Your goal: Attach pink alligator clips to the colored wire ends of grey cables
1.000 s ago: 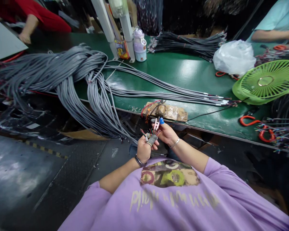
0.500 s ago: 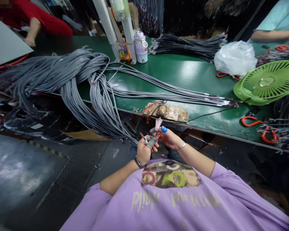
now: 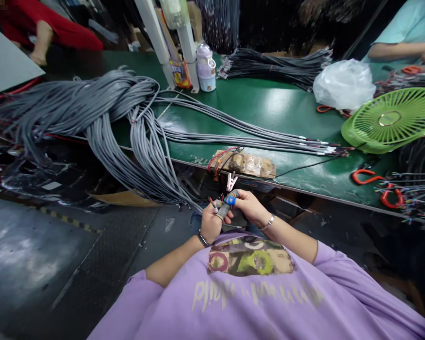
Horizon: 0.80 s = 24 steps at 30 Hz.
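Note:
My left hand (image 3: 210, 226) is closed around a grey cable end, its fingers wrapped with greyish tape. Thin coloured wires (image 3: 222, 197) fan out from the cable end between the two hands. My right hand (image 3: 252, 208), with blue tape on the thumb, pinches at these wires from the right; the exact contact is partly covered by the fingers. Just above the fingers, a pale pink clip (image 3: 231, 181) stands at the bench edge. A thick bundle of grey cables (image 3: 152, 160) drapes off the bench down towards my left hand.
A taped cardboard block (image 3: 246, 163) lies at the edge of the green bench (image 3: 283, 108). Farther right are a green fan (image 3: 389, 119), red hooks (image 3: 366, 177) and a white plastic bag (image 3: 344, 85). A purple bottle (image 3: 206, 68) stands behind; co-workers' arms show at both far corners.
My right hand has come off the pink clip and moved slightly down to the wires, its blue-taped thumb now beside my left fingers. The left hand stays almost in place.

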Tool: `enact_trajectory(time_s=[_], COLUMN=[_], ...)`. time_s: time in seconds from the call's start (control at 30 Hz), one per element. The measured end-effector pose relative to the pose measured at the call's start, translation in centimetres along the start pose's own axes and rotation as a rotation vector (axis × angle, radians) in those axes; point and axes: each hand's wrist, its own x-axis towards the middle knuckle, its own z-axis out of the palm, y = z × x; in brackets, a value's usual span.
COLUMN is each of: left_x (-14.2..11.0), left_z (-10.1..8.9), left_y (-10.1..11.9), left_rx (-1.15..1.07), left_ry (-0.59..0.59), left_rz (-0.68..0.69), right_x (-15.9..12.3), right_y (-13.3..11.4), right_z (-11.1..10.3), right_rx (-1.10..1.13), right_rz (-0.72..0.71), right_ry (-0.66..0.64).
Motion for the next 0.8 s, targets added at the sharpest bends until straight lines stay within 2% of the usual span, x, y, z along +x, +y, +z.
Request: enact_trajectory(time_s=[0.13, 0.33, 0.47, 0.6, 0.7, 0.8], left_x=[0.0, 0.2, 0.2, 0.2, 0.2, 0.3], left_z=[0.0, 0.2, 0.2, 0.0, 0.1, 0.3], left_y=[-0.2, -0.1, 0.3, 0.5, 0.7, 1.0], left_rx=[-0.019, -0.097, -0.12, -0.151, -0.179, -0.196], left_ry=[0.003, 0.067, 0.068, 0.088, 0.074, 0.042], left_rz=[0.016, 0.013, 0.012, -0.02, -0.016, -0.014], right_x=[-0.2, -0.3, -0.3, 0.4, 1.8, 3.3], right_y=[0.5, 1.2, 1.1, 1.4, 1.5, 0.9], right_z=[0.6, 0.9, 0.4, -0.6, -1.4, -1.6], right_rx=[0.05, 0.064, 0.051, 0.145, 0.254, 0.318], right_rz=[0.007, -0.015, -0.02, -0.011, 0.086, 0.185], right_ry=[0.004, 0.067, 0.058, 0.112, 0.155, 0.06])
